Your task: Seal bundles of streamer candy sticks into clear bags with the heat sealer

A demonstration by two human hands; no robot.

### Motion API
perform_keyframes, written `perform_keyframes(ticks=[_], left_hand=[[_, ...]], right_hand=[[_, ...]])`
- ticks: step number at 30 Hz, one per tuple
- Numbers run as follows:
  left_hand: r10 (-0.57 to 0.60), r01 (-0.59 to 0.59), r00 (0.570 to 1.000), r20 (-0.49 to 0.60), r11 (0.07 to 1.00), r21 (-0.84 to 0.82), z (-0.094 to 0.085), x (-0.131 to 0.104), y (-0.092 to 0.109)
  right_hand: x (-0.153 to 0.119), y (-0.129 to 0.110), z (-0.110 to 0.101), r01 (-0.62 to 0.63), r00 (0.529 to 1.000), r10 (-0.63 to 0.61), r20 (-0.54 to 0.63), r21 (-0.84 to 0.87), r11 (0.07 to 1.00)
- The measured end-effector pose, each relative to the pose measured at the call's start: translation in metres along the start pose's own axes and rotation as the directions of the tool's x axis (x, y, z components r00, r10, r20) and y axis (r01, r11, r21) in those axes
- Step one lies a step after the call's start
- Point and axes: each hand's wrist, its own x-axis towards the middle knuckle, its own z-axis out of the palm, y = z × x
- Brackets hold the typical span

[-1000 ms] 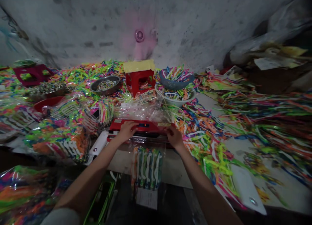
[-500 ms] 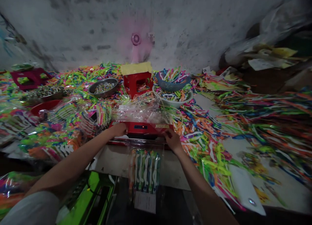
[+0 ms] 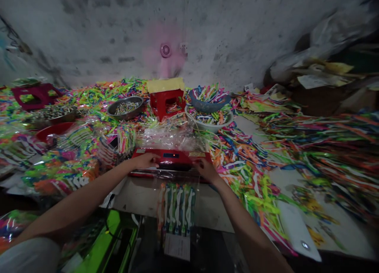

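Note:
A red device with a small dark display and a lit red dot lies in front of me. My left hand rests at its left part, fingers bent and slightly apart, holding nothing visible. At the right part, my right hand has its fingers apart near the front edge, and nothing shows in it. Below the device, a clear plastic bag of several colourful strips with a white label hangs over the table edge. Crumpled clear plastic lies behind the device.
Behind are a red stool, a metal bowl, a blue bowl on a white one, and a pink fan. Colourful piles spread around. A green machine stands lower left; a white object lies right.
My left hand has moved right and its fingers have loosened. My right hand has shifted slightly left and down at the device, with its fingers more spread.

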Motion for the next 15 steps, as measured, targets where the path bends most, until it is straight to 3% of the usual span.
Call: perform_keyframes(ticks=[3,7,12,15], left_hand=[[0.08,-0.084,0.995,0.055,0.993,0.079,0.004,0.001,0.002],[0.137,-0.127,0.986,-0.099,0.987,0.1,0.01,0.001,0.0],[0.184,-0.158,0.956,-0.23,0.979,0.13,0.025,-0.006,0.003],[0.236,-0.197,0.943,-0.236,0.964,0.177,0.036,-0.021,0.006]], right_hand=[[-0.004,-0.011,0.0,0.167,0.984,-0.142,0.107,-0.276,0.947],[-0.005,-0.024,-0.001,0.31,0.951,-0.254,0.178,-0.491,0.814],[-0.004,-0.032,0.001,0.314,0.943,-0.328,0.059,-0.485,0.816],[-0.015,-0.029,0.008,0.364,0.93,-0.351,0.106,-0.386,0.848]])
